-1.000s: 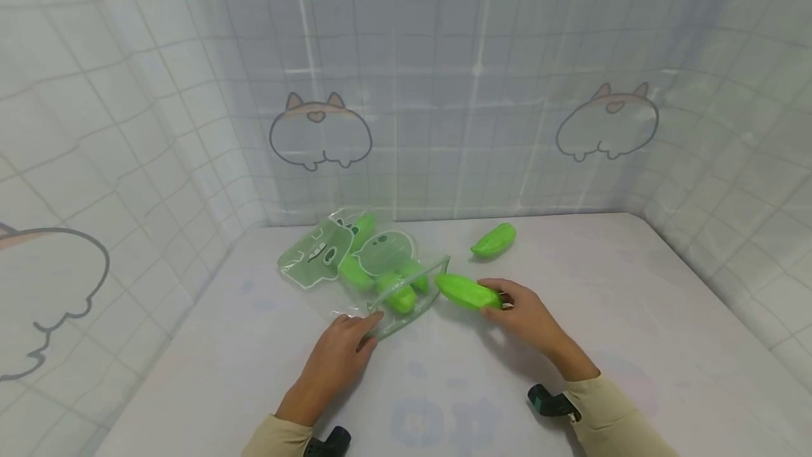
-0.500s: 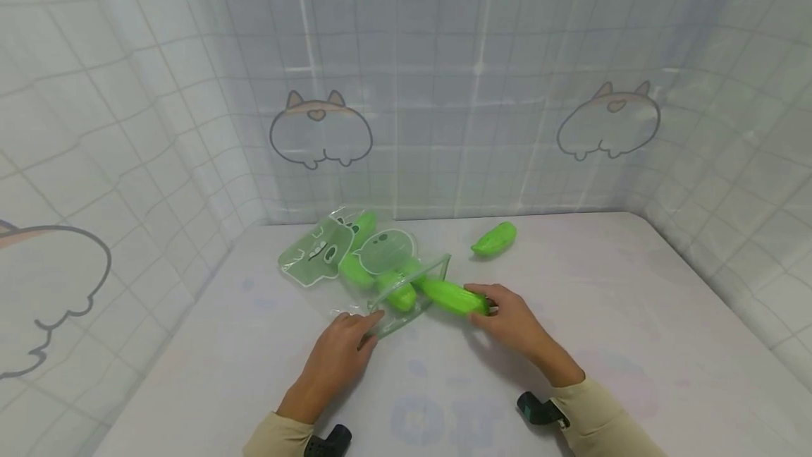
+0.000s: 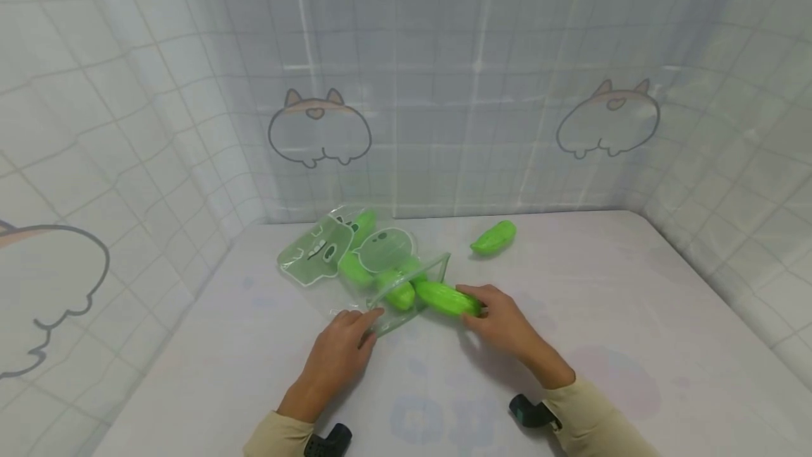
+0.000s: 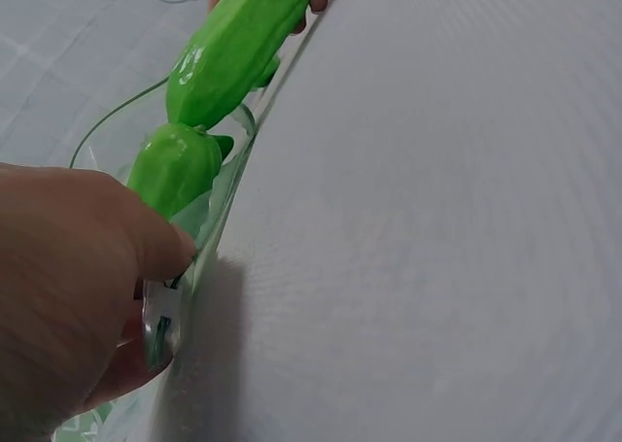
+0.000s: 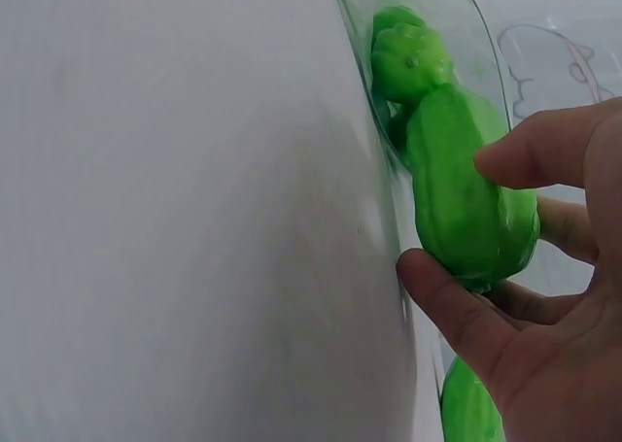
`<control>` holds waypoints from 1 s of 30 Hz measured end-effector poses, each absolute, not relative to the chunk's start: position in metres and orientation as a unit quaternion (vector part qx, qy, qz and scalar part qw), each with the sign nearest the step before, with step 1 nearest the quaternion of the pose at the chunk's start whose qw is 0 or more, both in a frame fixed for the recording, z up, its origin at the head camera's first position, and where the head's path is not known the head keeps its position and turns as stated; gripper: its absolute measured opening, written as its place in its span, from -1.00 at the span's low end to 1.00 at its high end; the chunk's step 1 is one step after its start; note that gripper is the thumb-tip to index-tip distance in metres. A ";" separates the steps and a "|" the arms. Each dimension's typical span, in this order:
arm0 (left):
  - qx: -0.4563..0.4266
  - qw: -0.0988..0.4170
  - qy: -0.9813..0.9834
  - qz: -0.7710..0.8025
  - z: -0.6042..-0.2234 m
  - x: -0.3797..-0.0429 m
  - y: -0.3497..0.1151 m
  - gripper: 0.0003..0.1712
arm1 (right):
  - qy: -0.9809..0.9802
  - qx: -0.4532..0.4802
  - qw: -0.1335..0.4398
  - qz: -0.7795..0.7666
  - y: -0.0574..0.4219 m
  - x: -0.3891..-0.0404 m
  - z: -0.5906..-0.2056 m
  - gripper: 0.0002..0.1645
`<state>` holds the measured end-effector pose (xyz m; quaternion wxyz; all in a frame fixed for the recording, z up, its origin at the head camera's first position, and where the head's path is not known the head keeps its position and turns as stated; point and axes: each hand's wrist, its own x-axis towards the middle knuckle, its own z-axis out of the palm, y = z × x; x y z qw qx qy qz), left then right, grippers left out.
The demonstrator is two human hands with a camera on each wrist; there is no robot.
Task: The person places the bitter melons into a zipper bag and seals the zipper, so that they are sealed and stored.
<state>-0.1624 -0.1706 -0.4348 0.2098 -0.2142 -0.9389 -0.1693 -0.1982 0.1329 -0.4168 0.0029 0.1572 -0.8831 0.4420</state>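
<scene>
A clear plastic bag with green cartoon prints lies on its side, several bright green, ridged, cucumber-shaped vegetables inside it. My left hand pinches the near side of the bag's mouth; in the left wrist view the bag's rim runs under the thumb. My right hand grips the rear end of another green cucumber-shaped vegetable. Its front end is within the bag's opening and meets one inside, as the right wrist view shows of the held vegetable.
One more green vegetable lies loose on the white table, behind and right of the bag. White gridded sheeting walls off the back and both sides. A dark wrist camera sits by the right cuff.
My right hand has moved left with the green vegetable, bringing its front end into the bag's opening. The left hand has stayed at the bag's edge.
</scene>
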 end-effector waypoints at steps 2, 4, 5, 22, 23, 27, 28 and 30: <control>-0.211 0.212 -0.939 -0.169 -0.435 -0.163 -0.170 -0.51 | -0.886 0.155 0.004 0.437 0.131 -0.199 -0.418 -0.40; -0.206 0.210 -0.940 -0.171 -0.435 -0.163 -0.170 -0.51 | -0.887 0.156 0.008 0.434 0.130 -0.199 -0.418 -0.40; -0.203 0.207 -0.941 -0.173 -0.434 -0.162 -0.170 -0.51 | -0.887 0.157 0.010 0.433 0.129 -0.199 -0.418 -0.40; -0.197 0.204 -0.943 -0.175 -0.435 -0.164 -0.169 -0.46 | -0.879 0.166 0.050 0.445 0.124 -0.197 -0.419 -0.49; -0.197 0.204 -0.943 -0.175 -0.435 -0.164 -0.169 -0.46 | -0.876 0.164 0.052 0.451 0.122 -0.197 -0.419 -0.51; -0.198 0.200 -0.943 -0.176 -0.434 -0.164 -0.168 -0.47 | -0.875 0.165 0.060 0.451 0.115 -0.195 -0.418 -0.54; -0.198 0.200 -0.944 -0.176 -0.434 -0.164 -0.168 -0.47 | -0.878 0.167 0.062 0.445 0.113 -0.195 -0.418 -0.54; -0.198 0.197 -0.944 -0.176 -0.434 -0.164 -0.168 -0.47 | -0.884 0.171 0.063 0.431 0.110 -0.194 -0.418 -0.53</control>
